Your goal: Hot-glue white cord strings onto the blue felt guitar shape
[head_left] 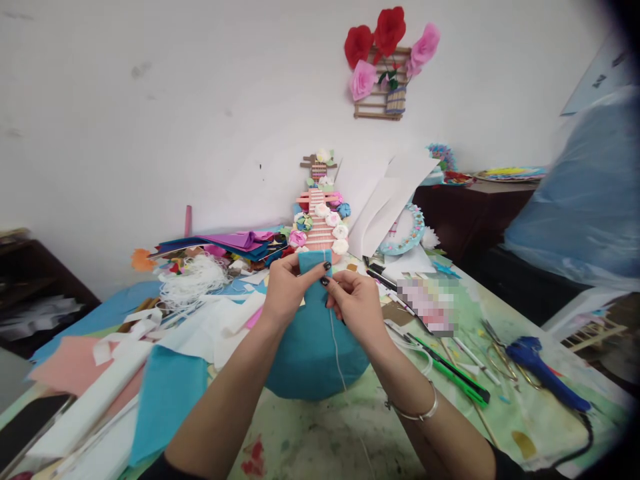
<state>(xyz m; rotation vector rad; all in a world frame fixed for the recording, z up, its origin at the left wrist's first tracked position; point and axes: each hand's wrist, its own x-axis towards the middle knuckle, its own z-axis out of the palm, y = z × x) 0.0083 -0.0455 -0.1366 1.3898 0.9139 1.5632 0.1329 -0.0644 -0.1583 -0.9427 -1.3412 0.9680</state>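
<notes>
A teal piece with a narrow upright neck and a wide round body (315, 363) stands over the middle of the table. My left hand (290, 287) pinches the neck from the left near its top, thumb across the front. Close beside it, my right hand (355, 300) has thumb and fingers pressed together at the neck's right edge, by a thin white string (336, 347). The string crosses the top of the neck and hangs down over the round body. The fingers behind the neck are partly hidden.
Teal cloth (170, 393), white paper rolls and tangled white string (195, 279) lie left. Right are a green cutter (450, 377), scissors (500, 347) and a blue glue gun (545, 373) with a black cord. A flower-decorated stick model (320, 220) stands behind.
</notes>
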